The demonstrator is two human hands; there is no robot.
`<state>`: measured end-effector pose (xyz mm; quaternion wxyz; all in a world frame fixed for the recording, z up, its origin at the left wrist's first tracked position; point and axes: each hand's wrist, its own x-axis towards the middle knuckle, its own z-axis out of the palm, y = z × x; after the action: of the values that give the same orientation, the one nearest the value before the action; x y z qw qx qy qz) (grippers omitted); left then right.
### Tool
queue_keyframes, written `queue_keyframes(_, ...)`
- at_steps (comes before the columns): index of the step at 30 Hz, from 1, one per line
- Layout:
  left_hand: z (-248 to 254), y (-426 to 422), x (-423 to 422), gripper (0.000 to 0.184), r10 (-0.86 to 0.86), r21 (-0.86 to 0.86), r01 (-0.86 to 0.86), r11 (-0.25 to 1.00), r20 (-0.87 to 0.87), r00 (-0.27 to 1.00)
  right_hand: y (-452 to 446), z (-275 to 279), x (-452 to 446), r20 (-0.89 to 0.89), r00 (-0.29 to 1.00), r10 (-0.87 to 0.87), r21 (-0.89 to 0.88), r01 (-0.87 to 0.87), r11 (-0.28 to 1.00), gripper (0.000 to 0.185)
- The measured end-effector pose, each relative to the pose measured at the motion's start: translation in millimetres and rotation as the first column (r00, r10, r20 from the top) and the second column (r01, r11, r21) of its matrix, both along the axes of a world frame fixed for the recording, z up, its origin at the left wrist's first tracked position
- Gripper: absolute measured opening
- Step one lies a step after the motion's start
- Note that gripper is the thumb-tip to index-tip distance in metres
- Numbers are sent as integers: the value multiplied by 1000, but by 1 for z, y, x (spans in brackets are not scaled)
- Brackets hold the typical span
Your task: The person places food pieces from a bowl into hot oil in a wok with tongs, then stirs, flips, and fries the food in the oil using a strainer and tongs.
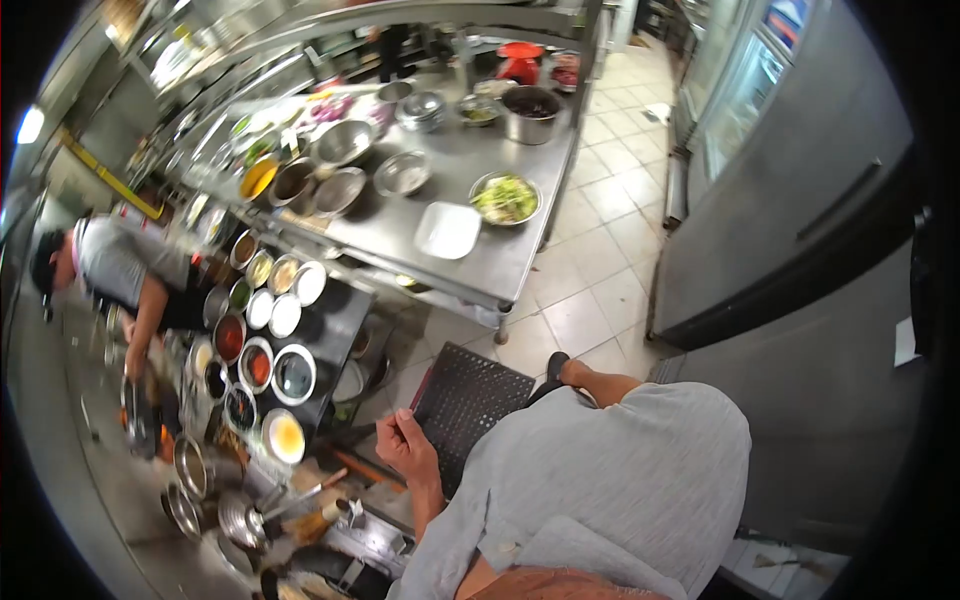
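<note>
My left hand hangs beside my grey shirt, its fingers curled in and the thumb pressed against the forefinger. I see nothing held in it. Below and behind it lies a dark perforated floor mat. Nearest on its other side is the cooking station, with a bowl of yellow liquid, a bowl of dark liquid and a ladle with a wooden handle. My right hand is out of view.
A co-worker bends over a dark wok at the stove. The steel table bears bowls, a white tray, a bowl of chopped greens and a deep pot. A steel fridge flanks the tiled floor.
</note>
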<state>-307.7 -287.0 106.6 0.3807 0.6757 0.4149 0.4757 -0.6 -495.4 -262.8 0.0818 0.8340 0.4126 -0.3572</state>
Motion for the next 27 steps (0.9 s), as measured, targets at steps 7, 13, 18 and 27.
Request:
queue_keyframes(7, -9, -33, 199, 23, -454, -18, 457, 889, -161, 876, -98, -46, 96, 9, 1000, -14, -9, 14, 1000, 32)
queue_keyframes(13, -12, -86, 386, 13, -722, 27, 778, 628, -353, 595, -170, -25, 212, -357, 628, -692, -197, 673, 713, 41)
queue_keyframes(18, -6, -111, 508, 11, -802, 116, 913, 390, -444, 399, -218, -22, 303, -516, 121, -848, -10, 989, 148, 26)
queue_keyframes(27, -33, -111, 698, 16, -790, 57, 992, 110, -601, 122, -245, -35, 418, -561, -218, -798, -162, 975, -152, 21)
